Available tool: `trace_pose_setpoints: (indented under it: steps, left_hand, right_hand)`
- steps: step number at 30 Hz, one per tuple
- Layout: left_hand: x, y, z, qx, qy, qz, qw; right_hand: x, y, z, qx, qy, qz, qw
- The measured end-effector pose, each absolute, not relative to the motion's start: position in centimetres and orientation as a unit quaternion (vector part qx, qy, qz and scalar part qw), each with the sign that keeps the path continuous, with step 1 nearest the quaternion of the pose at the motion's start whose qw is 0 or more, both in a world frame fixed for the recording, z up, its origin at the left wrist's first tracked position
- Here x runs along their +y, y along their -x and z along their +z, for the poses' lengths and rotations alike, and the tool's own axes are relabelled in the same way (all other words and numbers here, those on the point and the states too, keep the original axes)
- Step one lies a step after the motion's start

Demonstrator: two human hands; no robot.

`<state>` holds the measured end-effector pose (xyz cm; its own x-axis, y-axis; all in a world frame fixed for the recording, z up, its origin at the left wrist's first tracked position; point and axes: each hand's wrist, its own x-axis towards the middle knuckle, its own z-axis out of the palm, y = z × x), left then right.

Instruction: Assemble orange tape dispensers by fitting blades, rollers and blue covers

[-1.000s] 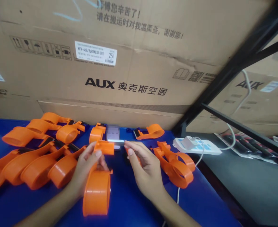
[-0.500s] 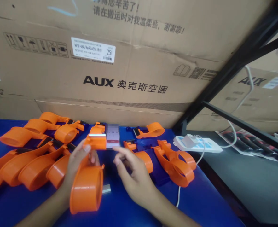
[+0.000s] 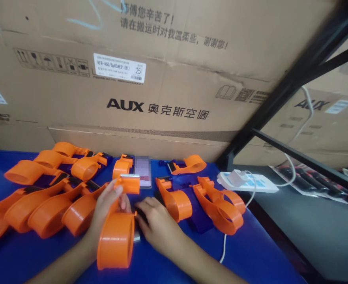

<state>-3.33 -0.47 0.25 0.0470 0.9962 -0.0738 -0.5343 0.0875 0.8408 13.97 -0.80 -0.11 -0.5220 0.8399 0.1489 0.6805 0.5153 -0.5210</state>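
Observation:
My left hand (image 3: 104,209) grips an orange plastic tape dispenser (image 3: 116,240) by its neck. Its round hub hangs toward me, and a pale metal strip (image 3: 129,176) runs along the top of its head. Just right of the dispenser, my right hand (image 3: 154,217) is low over the table with curled fingers. Its fingertips are partly hidden, so whatever they hold cannot be made out. A small silvery piece (image 3: 137,238) shows partly beneath, between the dispenser and the right hand. Beyond the hands lies a phone (image 3: 146,184) with its screen lit.
Several more orange dispensers (image 3: 46,219) lie at left, others (image 3: 178,205) at right on the blue table (image 3: 245,252). A white power strip (image 3: 262,183) with cable sits at the right edge. Large cardboard boxes (image 3: 174,88) stand behind, beside a black metal frame (image 3: 276,94).
My right hand has drawn back from beside the phone and dropped lower, nearer the held dispenser, its fingers curling downward. The left hand and dispenser sit slightly further right in view.

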Motion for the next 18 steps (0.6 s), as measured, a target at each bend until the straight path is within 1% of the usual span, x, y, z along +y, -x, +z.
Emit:
trace_pose_setpoints:
  steps: [5,7,11,13,15,18]
  left_hand:
    - [0.0,3.3,-0.4,0.359,-0.348,0.597,0.627]
    - [0.1,3.4,-0.7,0.367,-0.363,0.602,0.610]
    - [0.1,3.3,-1.1,0.383,-0.375,0.598,0.596]
    - [0.2,3.2,-1.2,0.387,-0.378,0.589,0.600]
    - [0.2,3.0,-1.4,0.384,-0.383,0.581,0.607]
    - [-0.3,2.5,-1.2,0.379,-0.379,0.565,0.627]
  right_hand:
    - [-0.7,-14.2,0.0,-0.833,0.456,0.222,0.223]
    - [-0.8,-14.5,0.6,-0.822,0.456,0.214,0.267]
    - [-1.3,-15.6,3.0,-0.765,0.456,0.178,0.418]
    - [-1.6,-16.0,4.0,-0.741,0.447,0.168,0.473]
    - [-1.9,-16.2,4.6,-0.731,0.433,0.163,0.501]
    - [-2.0,-16.1,4.5,-0.737,0.410,0.164,0.512]
